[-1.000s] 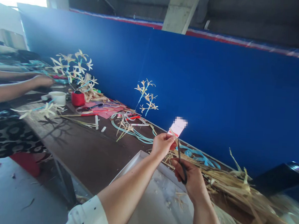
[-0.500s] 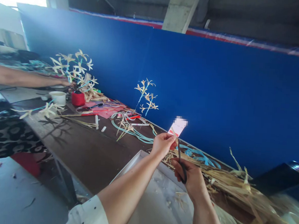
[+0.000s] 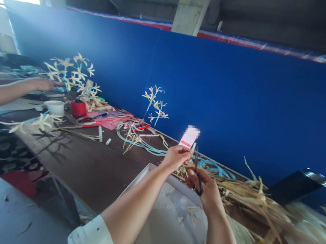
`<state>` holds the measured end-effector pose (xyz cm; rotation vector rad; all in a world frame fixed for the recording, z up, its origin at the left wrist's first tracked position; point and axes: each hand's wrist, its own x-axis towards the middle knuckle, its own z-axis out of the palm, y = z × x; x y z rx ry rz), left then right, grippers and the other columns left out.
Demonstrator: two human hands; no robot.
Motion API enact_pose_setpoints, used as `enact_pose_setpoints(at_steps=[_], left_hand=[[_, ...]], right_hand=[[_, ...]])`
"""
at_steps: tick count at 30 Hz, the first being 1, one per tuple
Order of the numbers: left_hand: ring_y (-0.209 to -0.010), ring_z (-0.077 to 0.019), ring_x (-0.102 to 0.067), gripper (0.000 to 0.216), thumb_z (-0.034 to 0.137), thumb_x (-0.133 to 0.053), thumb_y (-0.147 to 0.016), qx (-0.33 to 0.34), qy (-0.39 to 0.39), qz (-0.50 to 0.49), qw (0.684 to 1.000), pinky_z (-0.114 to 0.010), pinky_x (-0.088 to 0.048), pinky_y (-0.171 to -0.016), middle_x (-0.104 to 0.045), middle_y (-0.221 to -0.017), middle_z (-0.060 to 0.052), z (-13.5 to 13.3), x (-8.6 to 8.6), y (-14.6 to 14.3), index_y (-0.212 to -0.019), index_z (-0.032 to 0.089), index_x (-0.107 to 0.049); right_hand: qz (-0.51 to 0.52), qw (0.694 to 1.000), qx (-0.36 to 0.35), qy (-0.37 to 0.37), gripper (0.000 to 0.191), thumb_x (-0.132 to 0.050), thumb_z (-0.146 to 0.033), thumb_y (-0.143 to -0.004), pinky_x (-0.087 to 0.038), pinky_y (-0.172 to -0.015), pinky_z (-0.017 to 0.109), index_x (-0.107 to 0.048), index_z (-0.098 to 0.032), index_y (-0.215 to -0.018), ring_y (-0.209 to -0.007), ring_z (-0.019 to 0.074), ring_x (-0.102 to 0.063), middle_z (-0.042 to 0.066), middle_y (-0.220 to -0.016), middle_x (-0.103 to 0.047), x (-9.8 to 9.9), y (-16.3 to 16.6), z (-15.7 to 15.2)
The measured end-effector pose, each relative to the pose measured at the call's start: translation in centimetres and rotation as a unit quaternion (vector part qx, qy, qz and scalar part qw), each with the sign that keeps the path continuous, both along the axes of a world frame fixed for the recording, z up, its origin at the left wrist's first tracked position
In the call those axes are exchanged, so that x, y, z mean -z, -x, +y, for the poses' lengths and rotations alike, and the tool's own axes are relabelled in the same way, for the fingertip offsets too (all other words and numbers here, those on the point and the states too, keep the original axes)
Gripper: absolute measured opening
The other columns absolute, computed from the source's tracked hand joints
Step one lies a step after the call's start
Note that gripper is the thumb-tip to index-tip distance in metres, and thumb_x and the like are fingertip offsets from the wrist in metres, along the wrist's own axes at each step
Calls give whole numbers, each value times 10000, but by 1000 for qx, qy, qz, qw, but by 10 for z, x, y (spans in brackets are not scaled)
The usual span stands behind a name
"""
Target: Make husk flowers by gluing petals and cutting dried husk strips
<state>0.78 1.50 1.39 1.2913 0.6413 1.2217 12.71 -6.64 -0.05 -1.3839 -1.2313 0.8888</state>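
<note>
My left hand (image 3: 177, 158) is closed, with a short pale strip (image 3: 194, 147), apparently dried husk, pinched at its fingertips. My right hand (image 3: 204, 184) grips a pair of dark-handled scissors (image 3: 199, 184), blades pointing up. The blades are close beside the strip; whether they touch it I cannot tell. Just behind my left fingers shows a bright white-and-red panel (image 3: 186, 141), like a phone screen, its top blurred out. Whether my hand touches it is unclear. Below both hands lies a shallow white tray (image 3: 145, 171) with small scraps.
Dried husks (image 3: 239, 192) pile up on the right, near a dark cylinder (image 3: 295, 187). Pale flower sprays (image 3: 155, 103) stand by the blue wall (image 3: 250, 106). Left are a white cup (image 3: 55, 107), a red spool (image 3: 78, 108) and a co-worker's hand (image 3: 42, 85).
The strip and the scissors have shifted right relative to the bright panel, and the strip now points more upright. The co-worker's hand has drawn left from the flowers. My view has turned slightly.
</note>
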Motion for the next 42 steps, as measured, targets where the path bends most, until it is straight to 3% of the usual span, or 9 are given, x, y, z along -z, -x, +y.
enact_pose_setpoints(at_steps=[7,14,23,31,38,42], left_hand=[[-516,-68,-465,193,269,-564,-684,7,3,66,998,-175,-345,-505,-533,-567,13,-4,0,2,-785,126,-645],[-511,-65,-458,225,286,-575,-689,26,0,69,997,-180,-361,-521,-547,-578,0,-7,-2,2,-815,120,-659],[-553,-79,-496,250,307,-575,-693,29,-16,91,995,-189,-391,-559,-597,-650,-28,-6,0,1,-837,125,-667],[-532,-71,-498,248,304,-571,-707,34,-27,93,995,-190,-406,-562,-605,-647,-24,-3,5,1,-856,133,-672],[-526,-75,-503,262,337,-607,-687,21,21,66,997,-202,-423,-570,-592,-621,-16,0,6,-1,-844,135,-662],[-522,-71,-495,262,374,-638,-661,17,49,31,998,-199,-423,-565,-556,-575,-2,-1,4,-1,-746,127,-646]], right_hand=[[25,1000,1,4,479,-682,-494,-628,-356,-474,245,-656,-148,-959,-493,128,-483,11,-572,-595,-5,3,-2],[13,999,33,-5,514,-675,-545,-606,-320,-444,245,-659,-147,-931,-466,125,-450,5,-546,-565,-8,5,-3],[18,999,12,-31,534,-648,-552,-640,-287,-426,237,-652,-150,-991,-438,111,-423,-5,-517,-541,2,-3,1],[-10,999,15,-31,493,-655,-518,-654,-275,-418,230,-662,-134,-963,-425,96,-391,-19,-475,-506,-4,-3,-2],[-17,998,25,-54,520,-652,-538,-643,-293,-422,238,-664,-134,-971,-436,106,-422,0,-510,-525,5,-8,0],[-14,999,12,-35,452,-655,-497,-665,-294,-431,232,-664,-147,-950,-442,104,-414,-12,-499,-517,2,-8,0]])
